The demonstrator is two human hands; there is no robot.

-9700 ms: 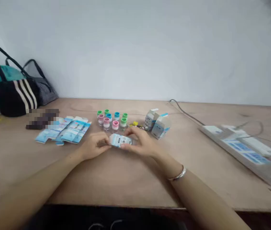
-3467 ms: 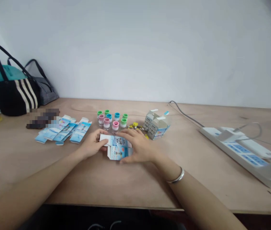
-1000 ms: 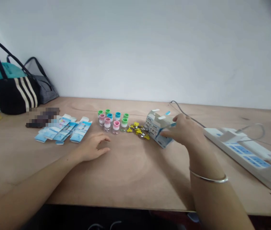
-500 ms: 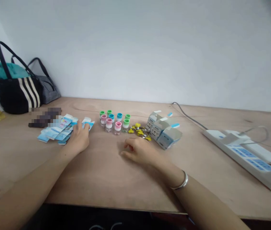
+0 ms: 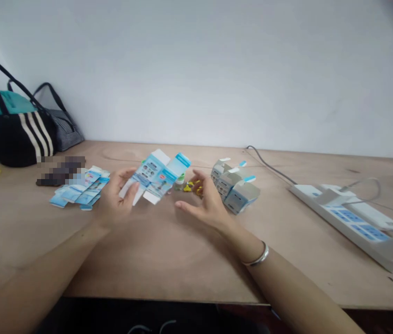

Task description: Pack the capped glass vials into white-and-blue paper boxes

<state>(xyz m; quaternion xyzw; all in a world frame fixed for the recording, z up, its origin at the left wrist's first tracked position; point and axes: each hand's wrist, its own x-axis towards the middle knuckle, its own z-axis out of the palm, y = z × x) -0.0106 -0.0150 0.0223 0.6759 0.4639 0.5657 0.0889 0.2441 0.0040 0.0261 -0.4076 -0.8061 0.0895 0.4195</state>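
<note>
Left hand [image 5: 116, 198] pinches a blue-and-white carton [image 5: 161, 177] between its fingers [image 5: 132, 193], right hand [image 5: 209, 205] has fingers spread; three open-topped boxes [image 5: 225, 186] stand on the counter [image 5: 168, 264], contents hidden.

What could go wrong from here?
The blue-white cardboard carton in the left hand partly hides a clear green-rimmed jar, which might get knocked. The open right hand, close to yellow pieces, could scatter them. Three open blue-white cardboard boxes sit close together, so bumping one might shift another.
</note>
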